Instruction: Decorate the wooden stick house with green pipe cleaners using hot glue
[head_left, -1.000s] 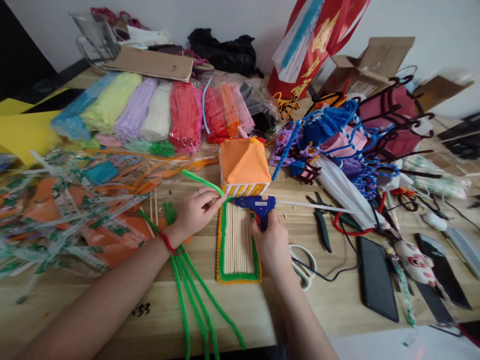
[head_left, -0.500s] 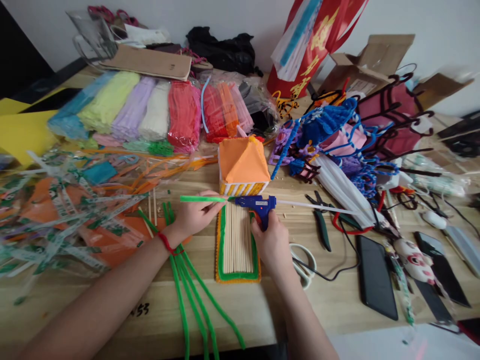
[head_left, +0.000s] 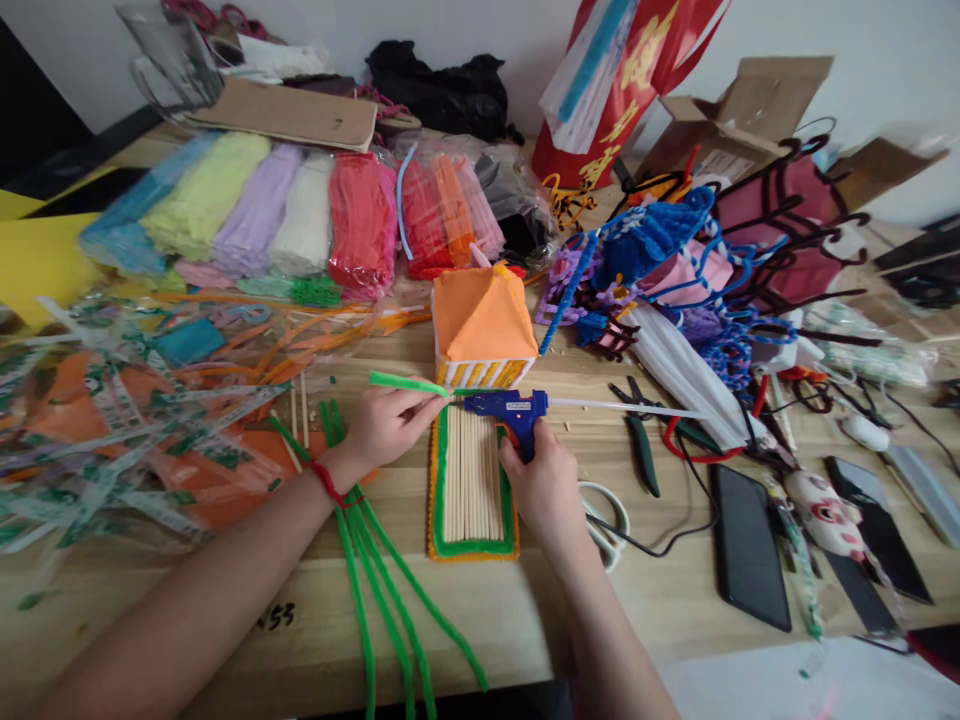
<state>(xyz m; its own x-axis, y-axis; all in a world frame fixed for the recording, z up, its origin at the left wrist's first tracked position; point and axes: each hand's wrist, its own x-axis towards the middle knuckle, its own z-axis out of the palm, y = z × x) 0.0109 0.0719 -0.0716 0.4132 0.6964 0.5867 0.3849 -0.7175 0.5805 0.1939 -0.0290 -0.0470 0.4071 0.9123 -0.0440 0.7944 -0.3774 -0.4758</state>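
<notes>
Where I remotely see the green strip (head_left: pixel 397 382): mid-frame, long axis roughly left-to-right.
Left hand (head_left: pixel 388 424): nearer, pinching the strip's right end.
Right hand (head_left: pixel 546 482): wrapped around the glue gun (head_left: pixel 501 404), nozzle towards that end.

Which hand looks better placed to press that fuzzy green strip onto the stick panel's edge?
Probably the left hand: its fingers pinch the green strip by the far left corner of the stick panel. The right hand is busy, wrapped around the blue glue gun.
</notes>
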